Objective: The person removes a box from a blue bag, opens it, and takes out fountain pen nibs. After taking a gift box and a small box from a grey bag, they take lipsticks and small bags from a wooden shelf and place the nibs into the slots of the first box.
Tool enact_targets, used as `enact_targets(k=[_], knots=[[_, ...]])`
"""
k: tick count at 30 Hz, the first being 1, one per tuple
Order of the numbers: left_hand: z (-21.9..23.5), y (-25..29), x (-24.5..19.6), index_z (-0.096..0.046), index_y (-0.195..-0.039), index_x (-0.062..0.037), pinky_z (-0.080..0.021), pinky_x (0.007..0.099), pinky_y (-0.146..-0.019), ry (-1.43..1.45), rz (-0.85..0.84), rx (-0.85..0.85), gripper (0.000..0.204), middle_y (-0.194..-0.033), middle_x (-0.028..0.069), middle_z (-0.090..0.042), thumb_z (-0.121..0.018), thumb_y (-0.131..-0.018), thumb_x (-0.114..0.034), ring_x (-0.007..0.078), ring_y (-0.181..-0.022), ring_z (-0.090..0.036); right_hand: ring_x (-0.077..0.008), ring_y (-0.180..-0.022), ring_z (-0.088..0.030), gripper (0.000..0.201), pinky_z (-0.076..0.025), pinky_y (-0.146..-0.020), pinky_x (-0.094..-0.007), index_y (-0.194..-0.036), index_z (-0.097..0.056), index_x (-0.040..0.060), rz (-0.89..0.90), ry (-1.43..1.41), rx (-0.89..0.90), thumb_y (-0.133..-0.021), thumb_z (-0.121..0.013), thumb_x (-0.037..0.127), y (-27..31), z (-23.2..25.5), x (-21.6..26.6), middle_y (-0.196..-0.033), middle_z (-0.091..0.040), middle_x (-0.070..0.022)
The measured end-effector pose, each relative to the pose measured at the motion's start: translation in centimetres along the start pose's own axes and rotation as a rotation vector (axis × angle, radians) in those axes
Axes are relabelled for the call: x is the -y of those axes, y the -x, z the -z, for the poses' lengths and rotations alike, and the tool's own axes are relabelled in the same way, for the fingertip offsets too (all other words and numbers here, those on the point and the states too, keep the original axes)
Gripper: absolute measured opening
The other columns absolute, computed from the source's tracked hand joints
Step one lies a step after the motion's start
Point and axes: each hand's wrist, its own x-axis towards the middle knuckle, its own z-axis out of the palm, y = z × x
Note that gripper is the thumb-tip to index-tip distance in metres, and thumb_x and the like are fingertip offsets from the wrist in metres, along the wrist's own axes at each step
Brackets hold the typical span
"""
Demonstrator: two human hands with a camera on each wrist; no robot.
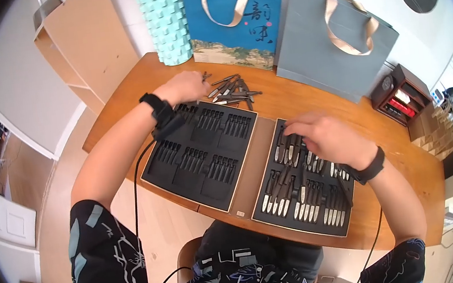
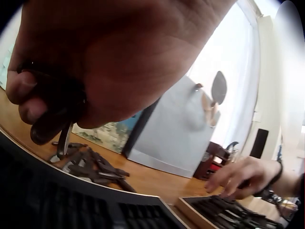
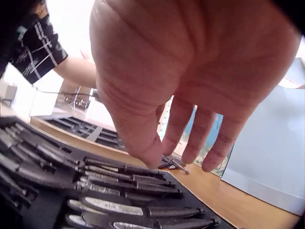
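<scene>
My left hand [image 1: 188, 85] is beyond the back edge of the left tray [image 1: 189, 183], beside a loose pile of dark-handled knives [image 1: 234, 90]. In the left wrist view its fingers curl round dark knife handles [image 2: 50, 126], and a pale blade [image 2: 66, 140] points downward; how many it holds is hidden. Over the back of the right tray [image 1: 270, 218] hovers my right hand [image 1: 324, 135], fingers loosely bent and holding nothing visible. Below it, rows of knives [image 1: 305, 208] with silver blades and dark handles fill the black slots. The left tray shows rows of black slotted holders [image 1: 221, 167].
A brown spine [image 1: 249, 167] joins the two trays. Behind stand a blue paper bag [image 1: 235, 27], a grey paper bag [image 1: 333, 43] and a mint textured column [image 1: 164, 24]. A small dark wooden cabinet [image 1: 401, 91] sits at the table's right. Cables run down from both wrists.
</scene>
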Motion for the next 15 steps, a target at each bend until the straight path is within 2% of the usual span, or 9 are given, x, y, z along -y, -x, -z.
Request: enact_targets(k=[3,6,7,8,9,10,12,14,15], knots=[[-0.8,-4.7,0.6,-0.074,-0.113,0.0084,-0.055,0.0498,-0.098,0.013,0.029,0.065,0.053,-0.114,0.0300,-0.074,-0.053,-0.102,-0.039,0.0442,-0.109,-0.071,-0.0287,-0.127,-0.061,0.041,-0.054,-0.102,-0.0420,-0.126,-0.068,0.0072,0.182,0.286,0.071,-0.087,-0.063,-0.002,-0.3,-1.1,0.8,-0.134,-0.066,-0.0079],[-2.2,-7.9,0.4,-0.074,-0.110,0.0090,-0.056,0.0484,-0.097,0.026,0.044,0.069,0.054,-0.115,0.0293,-0.074,-0.056,-0.102,-0.041,0.0429,-0.109,-0.071,-0.0284,-0.123,-0.062,0.042,-0.055,-0.100,-0.0415,-0.127,-0.067,0.0076,0.154,0.230,0.141,-0.087,-0.063,-0.002,-0.5,-1.7,1.0,-0.133,-0.065,-0.0074],[-2.3,-7.9,-0.3,-0.074,-0.112,0.0087,-0.056,0.0480,-0.097,-0.084,0.016,0.076,0.054,-0.116,0.0291,-0.074,-0.058,-0.101,-0.042,0.0427,-0.109,-0.072,-0.0275,-0.118,-0.064,0.039,-0.056,-0.096,-0.0416,-0.124,-0.067,0.0077,0.173,0.261,0.139,-0.087,-0.063,-0.002,-0.5,-1.8,0.9,-0.128,-0.064,-0.0086],[-2.3,-7.4,-1.2,-0.074,-0.113,0.0084,-0.056,0.0477,-0.096,-0.192,-0.011,0.081,0.054,-0.116,0.0288,-0.074,-0.060,-0.100,-0.042,0.0425,-0.109,-0.072,-0.0275,-0.118,-0.064,0.039,-0.056,-0.096,-0.0416,-0.124,-0.067,0.0077,0.159,0.260,0.134,-0.087,-0.063,-0.002,-0.6,-1.8,0.8,-0.128,-0.064,-0.0086],[-2.8,-6.5,-2.0,-0.070,-0.121,0.0059,-0.056,0.0489,-0.096,-0.157,0.032,-0.006,0.054,-0.118,0.0282,-0.073,-0.065,-0.098,-0.043,0.0429,-0.108,-0.072,-0.0268,-0.115,-0.065,0.035,-0.057,-0.093,-0.0409,-0.121,-0.067,0.0076,0.168,0.302,0.147,-0.087,-0.063,0.000,-0.7,-1.8,0.8,-0.122,-0.064,-0.0084],[-3.3,-5.4,-2.7,-0.070,-0.121,0.0059,-0.056,0.0489,-0.096,-0.159,0.021,-0.002,0.054,-0.118,0.0282,-0.073,-0.065,-0.098,-0.043,0.0429,-0.108,-0.072,-0.0261,-0.113,-0.066,0.031,-0.058,-0.089,-0.0403,-0.118,-0.067,0.0076,0.178,0.344,0.163,-0.087,-0.064,0.001,-0.8,-1.8,0.7,-0.115,-0.065,-0.0083],[-4.2,-3.3,-4.1,-0.065,-0.126,0.0018,-0.054,0.0511,-0.095,-0.127,-0.245,-0.383,0.049,-0.113,0.0280,-0.073,-0.069,-0.098,-0.038,0.0458,-0.108,-0.069,-0.0254,-0.110,-0.066,0.028,-0.059,-0.086,-0.0391,-0.115,-0.066,0.0080,0.186,0.391,0.182,-0.088,-0.063,0.003,-1.2,-2.2,0.3,-0.110,-0.064,-0.0077],[-3.8,-0.7,-5.8,-0.065,-0.125,0.0010,-0.054,0.0514,-0.094,0.026,-0.307,-0.317,0.043,-0.113,0.0264,-0.072,-0.069,-0.099,-0.033,0.0450,-0.110,-0.068,-0.0247,-0.107,-0.067,0.024,-0.059,-0.082,-0.0380,-0.113,-0.066,0.0084,0.197,0.436,0.200,-0.089,-0.063,0.005,-1.6,-2.6,-0.1,-0.105,-0.064,-0.0071],[-3.7,1.0,-6.8,-0.067,-0.118,-0.0014,-0.055,0.0510,-0.091,0.079,-0.318,-0.310,0.032,-0.112,0.0230,-0.073,-0.068,-0.099,-0.027,0.0428,-0.106,-0.069,-0.0245,-0.104,-0.069,0.022,-0.060,-0.081,-0.0379,-0.112,-0.065,0.0087,0.254,0.479,0.191,-0.090,-0.062,0.007,-1.8,-2.8,-0.3,-0.103,-0.064,-0.0066]])
